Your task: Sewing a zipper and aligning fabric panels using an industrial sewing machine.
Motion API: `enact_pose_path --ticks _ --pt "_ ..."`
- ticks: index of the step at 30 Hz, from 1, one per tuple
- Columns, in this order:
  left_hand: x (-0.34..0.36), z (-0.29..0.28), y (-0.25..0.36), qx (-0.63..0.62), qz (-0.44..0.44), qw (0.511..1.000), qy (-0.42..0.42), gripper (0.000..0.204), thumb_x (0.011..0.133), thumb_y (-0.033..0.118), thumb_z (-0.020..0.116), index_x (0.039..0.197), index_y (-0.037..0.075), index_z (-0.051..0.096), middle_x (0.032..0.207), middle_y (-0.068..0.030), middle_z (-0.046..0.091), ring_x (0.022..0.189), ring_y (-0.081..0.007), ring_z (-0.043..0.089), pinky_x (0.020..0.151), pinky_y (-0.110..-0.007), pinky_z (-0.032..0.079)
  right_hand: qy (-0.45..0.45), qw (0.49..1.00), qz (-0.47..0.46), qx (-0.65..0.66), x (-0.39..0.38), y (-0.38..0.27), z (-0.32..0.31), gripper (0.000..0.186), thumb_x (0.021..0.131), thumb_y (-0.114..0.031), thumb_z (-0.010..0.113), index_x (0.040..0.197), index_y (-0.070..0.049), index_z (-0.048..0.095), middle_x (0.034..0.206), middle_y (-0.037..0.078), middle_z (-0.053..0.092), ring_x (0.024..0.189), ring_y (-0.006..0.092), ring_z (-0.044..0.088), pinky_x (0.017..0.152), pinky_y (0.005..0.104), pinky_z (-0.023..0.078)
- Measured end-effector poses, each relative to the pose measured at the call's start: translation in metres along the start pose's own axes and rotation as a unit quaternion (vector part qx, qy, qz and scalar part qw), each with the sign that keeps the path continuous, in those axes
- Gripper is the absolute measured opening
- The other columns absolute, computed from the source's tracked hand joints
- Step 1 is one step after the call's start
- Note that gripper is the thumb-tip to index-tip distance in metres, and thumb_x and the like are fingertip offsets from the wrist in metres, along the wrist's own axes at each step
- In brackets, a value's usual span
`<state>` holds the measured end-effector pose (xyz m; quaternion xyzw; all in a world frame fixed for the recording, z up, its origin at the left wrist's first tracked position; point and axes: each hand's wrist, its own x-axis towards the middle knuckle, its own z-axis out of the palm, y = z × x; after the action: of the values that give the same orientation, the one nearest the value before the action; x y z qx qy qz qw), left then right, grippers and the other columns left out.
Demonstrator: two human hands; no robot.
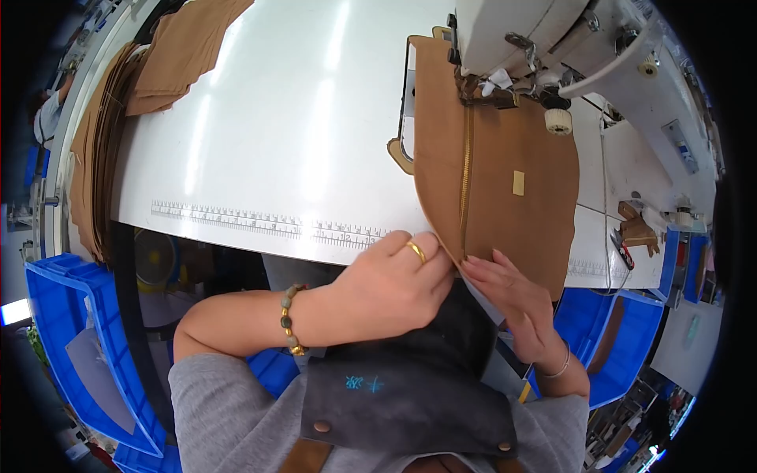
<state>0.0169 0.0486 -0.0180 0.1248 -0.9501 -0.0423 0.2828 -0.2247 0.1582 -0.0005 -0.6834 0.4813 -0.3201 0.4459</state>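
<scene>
A brown panel [524, 229] with a brass zipper [465, 173] and a small pale patch lies under the head and presser foot of a sewing machine [505, 39], reaching past the table's front edge. My left hand [394, 280], with a ring, is closed at the panel's lower left edge, fingers curled and pinching it. My right hand [516, 303] has its fingertips on the panel at the zipper's lower end, holding the edge beside the left hand; a pale layer shows beneath. The exact grip under my fingers is partly hidden.
Stacks of brown cut pieces [95, 158] lie on the white table [268, 142] at left. Red-handled snips [623, 252] and brown scraps [639, 229] are at right. Blue bins [67, 339] flank me. Another person [47, 118] is at the far left.
</scene>
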Motion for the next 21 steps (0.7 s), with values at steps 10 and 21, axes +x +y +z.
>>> enact_pose_path --ticks 10,21 --pt "0.022 -0.002 0.028 0.209 0.075 0.970 -0.094 0.018 0.066 0.018 0.066 0.066 0.001 0.064 0.066 -0.0023 0.046 0.070 -0.0189 0.043 0.055 -0.030 0.034 0.169 0.896 0.130 0.390 -0.019 0.062 -0.131 0.047 0.107 -0.017 0.055 0.150 0.002 0.048 0.142 0.018 0.061 0.120 0.0235 0.067 0.090 0.0296 0.058" --pt "0.017 0.001 0.026 0.148 0.051 0.985 -0.079 0.018 0.069 0.019 0.067 0.069 0.001 0.066 0.068 -0.0033 0.053 0.072 -0.0192 0.046 0.056 -0.030 0.034 0.144 0.962 0.152 0.175 -0.068 0.101 -0.085 0.034 0.105 -0.016 0.059 0.134 0.003 0.061 0.105 0.010 0.074 0.095 0.0231 0.075 0.074 0.0295 0.058"
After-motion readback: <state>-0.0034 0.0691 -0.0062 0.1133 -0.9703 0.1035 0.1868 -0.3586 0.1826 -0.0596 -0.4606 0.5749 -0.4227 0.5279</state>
